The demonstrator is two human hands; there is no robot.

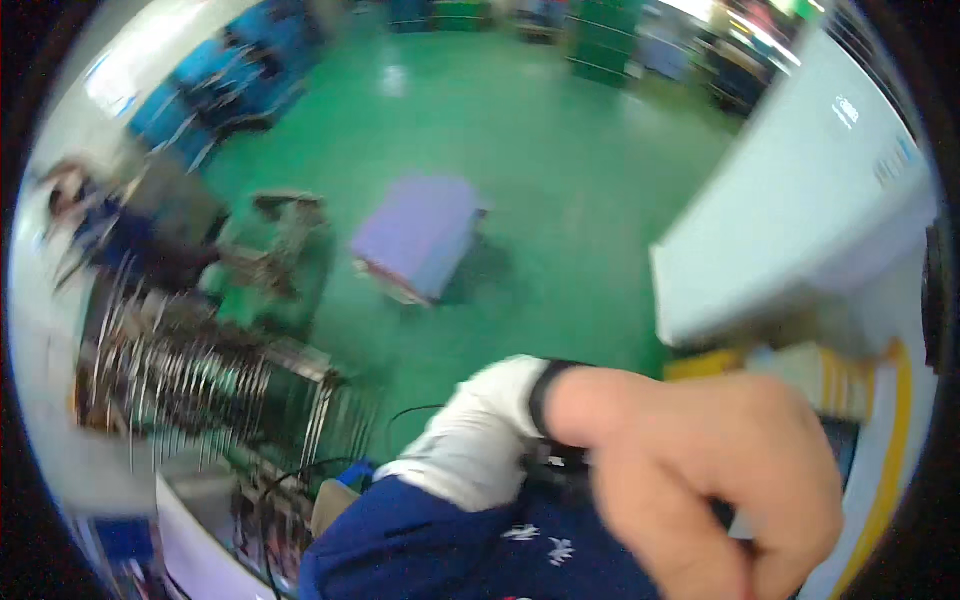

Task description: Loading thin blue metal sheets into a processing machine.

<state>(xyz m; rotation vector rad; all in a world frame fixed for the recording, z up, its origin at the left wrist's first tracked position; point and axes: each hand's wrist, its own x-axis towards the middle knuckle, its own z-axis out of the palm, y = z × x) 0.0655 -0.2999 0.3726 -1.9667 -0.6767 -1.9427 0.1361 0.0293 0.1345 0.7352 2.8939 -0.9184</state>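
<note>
My left arm, in a navy sleeve [390, 535] and a white sleeve cover [465, 440], bends across in front of my body. A black band [545, 395] circles its wrist. My left hand [720, 460] is large and close at the lower right, its back upward. Thumb and fingers curl toward each other as in a pinch, with a small gap between them higher up. Whatever lies at the fingertips is hidden and blurred. Below the arm, my navy shirt [570, 555] shows small white marks. My right hand is out of sight.
A purple-topped box [420, 225] stands on the green floor [550, 200]. At left are a rack of metal rods [200, 385] and a seated person [120, 225]. A tall pale cabinet [790, 190] stands at right, near yellow-striped objects [830, 375]. Blue machines [230, 80] line the far left.
</note>
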